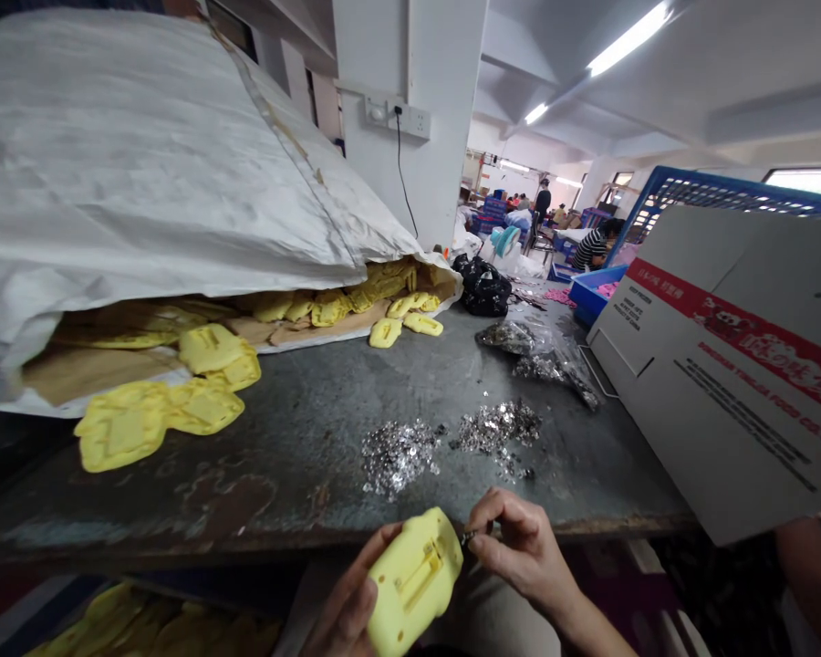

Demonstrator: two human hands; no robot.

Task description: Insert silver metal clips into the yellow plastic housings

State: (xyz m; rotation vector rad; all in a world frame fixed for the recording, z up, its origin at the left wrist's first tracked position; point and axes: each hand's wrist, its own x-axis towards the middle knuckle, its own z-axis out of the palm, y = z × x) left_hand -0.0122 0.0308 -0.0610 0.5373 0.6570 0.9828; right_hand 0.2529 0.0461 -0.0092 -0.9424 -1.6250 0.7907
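Note:
A yellow plastic shell (416, 584) with a long slotted recess and small screw holes is held by my left hand (352, 598) near the table's front edge. My right hand (516, 547) pinches a small metal piece (466, 537) between thumb and forefinger, close beside the shell's right edge. Whether the piece touches the shell I cannot tell. Just beyond my hands lie two heaps of small shiny metal pieces, a left heap (398, 456) and a right heap (498, 425).
A big white sack (178, 182) spills yellow shells (127, 424) onto the dark table (301, 401). Clear bags of metal parts (544, 356) lie behind the heaps. A printed carton (739, 365) leans at the right. More yellow shells (157, 625) sit below the table. People are in the background.

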